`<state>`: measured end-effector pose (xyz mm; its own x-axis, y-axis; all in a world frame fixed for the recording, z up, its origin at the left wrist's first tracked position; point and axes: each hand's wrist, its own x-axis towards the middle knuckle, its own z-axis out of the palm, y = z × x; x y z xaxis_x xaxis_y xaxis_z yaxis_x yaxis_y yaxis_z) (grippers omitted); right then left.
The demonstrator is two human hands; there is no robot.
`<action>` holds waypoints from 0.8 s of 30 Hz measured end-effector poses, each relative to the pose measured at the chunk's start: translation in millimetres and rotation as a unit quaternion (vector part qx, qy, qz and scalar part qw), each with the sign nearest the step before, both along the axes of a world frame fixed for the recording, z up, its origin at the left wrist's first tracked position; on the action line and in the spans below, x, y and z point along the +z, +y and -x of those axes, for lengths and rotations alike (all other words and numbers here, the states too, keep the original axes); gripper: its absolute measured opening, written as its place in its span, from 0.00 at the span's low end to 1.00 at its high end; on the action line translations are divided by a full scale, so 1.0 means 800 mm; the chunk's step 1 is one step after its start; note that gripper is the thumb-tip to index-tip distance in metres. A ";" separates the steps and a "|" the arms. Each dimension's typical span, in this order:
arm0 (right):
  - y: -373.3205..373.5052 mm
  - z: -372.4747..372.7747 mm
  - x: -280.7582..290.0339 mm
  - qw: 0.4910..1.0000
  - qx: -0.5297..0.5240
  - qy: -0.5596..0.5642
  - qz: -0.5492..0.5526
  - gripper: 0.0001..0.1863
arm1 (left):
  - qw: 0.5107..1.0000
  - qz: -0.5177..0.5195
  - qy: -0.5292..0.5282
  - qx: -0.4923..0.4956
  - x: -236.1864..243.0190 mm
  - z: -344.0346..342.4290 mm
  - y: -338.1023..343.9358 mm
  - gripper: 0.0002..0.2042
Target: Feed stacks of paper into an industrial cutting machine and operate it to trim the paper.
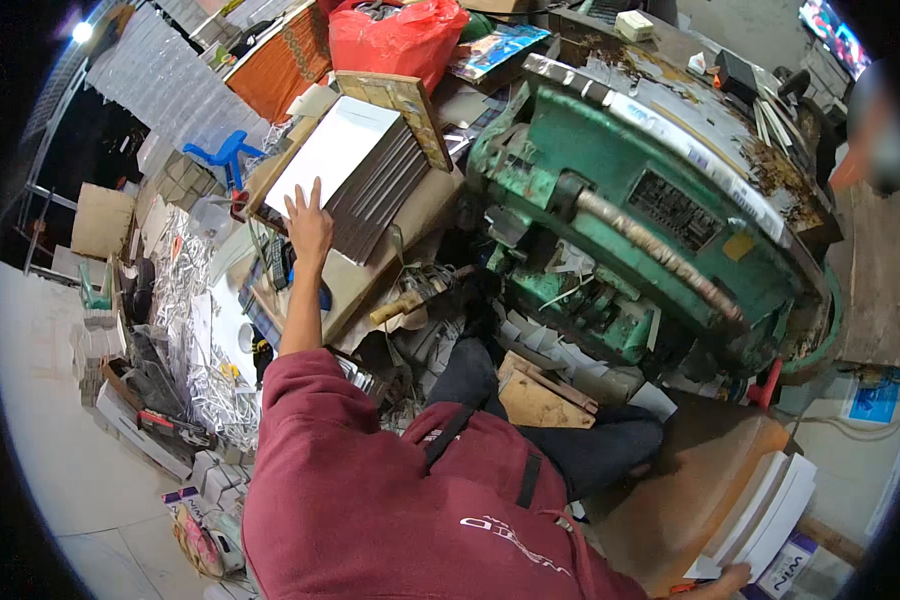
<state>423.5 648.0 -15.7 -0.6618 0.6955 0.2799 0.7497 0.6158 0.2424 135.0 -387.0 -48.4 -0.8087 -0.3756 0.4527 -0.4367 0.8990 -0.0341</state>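
Note:
My left hand lies with fingers spread on the top white sheet of a thick stack with dark, layered sides. The stack sits beside a worn wooden board on a tan work surface. At the lower right, my right hand is closed on the near end of some white paper stacks, which lie at the edge of a brown surface. Part of that hand is cut off by the lower edge of the picture.
A green machine fills the right centre, with wooden pieces beneath by my legs. A red bag, a blue plastic object and heaped paper scraps surround the work surface. A person is at the far right.

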 end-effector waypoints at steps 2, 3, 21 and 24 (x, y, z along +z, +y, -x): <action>0.005 -0.023 -0.001 1.000 -0.004 -0.012 -0.001 0.25 | 0.999 -0.026 -0.029 0.032 -0.001 0.004 0.002 0.31; 0.007 -0.038 -0.002 1.000 -0.007 -0.017 -0.001 0.25 | 0.995 -0.052 -0.055 0.062 -0.001 0.007 0.002 0.30; 0.046 -0.213 0.032 0.974 0.159 0.081 0.140 0.20 | 0.996 -0.051 0.064 0.027 0.020 0.031 0.061 0.44; 0.073 -0.217 0.044 0.973 0.044 0.062 0.219 0.19 | 0.989 -0.062 0.078 -0.107 0.033 0.062 0.109 0.39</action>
